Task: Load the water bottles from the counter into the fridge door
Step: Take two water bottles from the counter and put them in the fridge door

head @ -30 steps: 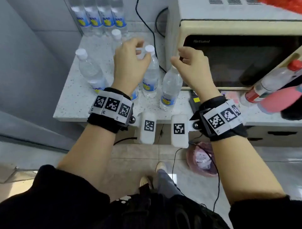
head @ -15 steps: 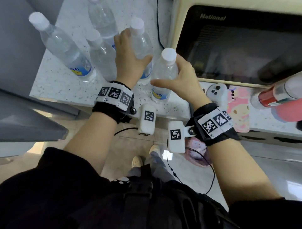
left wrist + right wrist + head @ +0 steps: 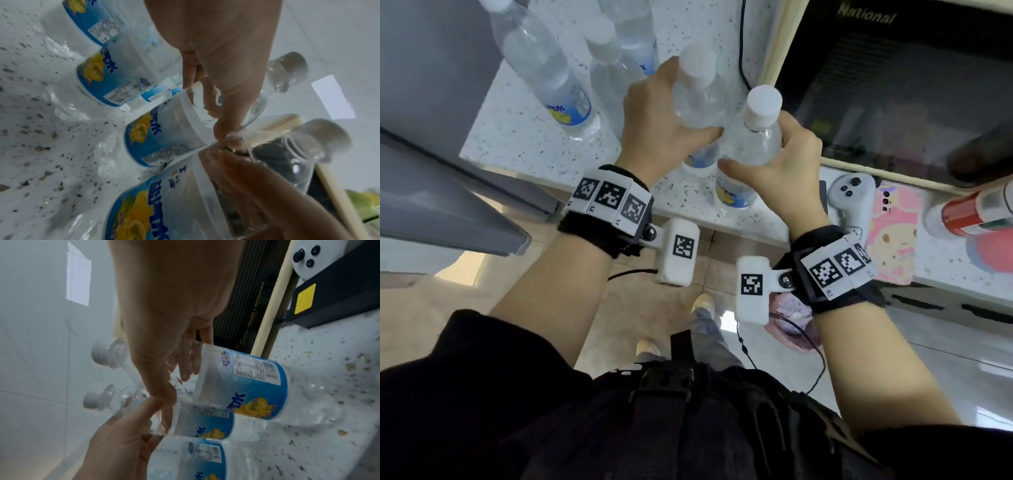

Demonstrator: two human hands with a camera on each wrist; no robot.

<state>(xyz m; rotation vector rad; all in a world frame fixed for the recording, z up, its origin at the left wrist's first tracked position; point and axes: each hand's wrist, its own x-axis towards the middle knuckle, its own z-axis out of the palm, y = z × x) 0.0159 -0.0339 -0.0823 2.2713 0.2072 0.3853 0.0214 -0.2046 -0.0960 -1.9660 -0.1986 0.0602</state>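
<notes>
At the front edge of the surface [image 3: 524, 133], both grips are wrapped on: the left hand [image 3: 654, 126] curls round the shoulder of one water bottle [image 3: 698, 99], and the right hand [image 3: 780, 161] closes round the bottle beside it [image 3: 748, 144], thumb across the front. The two bottles stand upright, touching or all but, just left of the microwave [image 3: 893, 89]. By my reading this is the pick-up, early going: nothing shows as loaded yet, and at least three more bottles [image 3: 544, 68] wait toward the back-left corner. The head view gives the layout, plus a white controller [image 3: 854, 202] and a pink phone case [image 3: 893, 233] along the front edge. The left wrist view shows blue-and-yellow labels [image 3: 98, 76] and thumb tips nearly meeting; the right wrist view shows fingers [image 3: 186, 363] seen through clear plastic. No fridge door shelf can be made out.
</notes>
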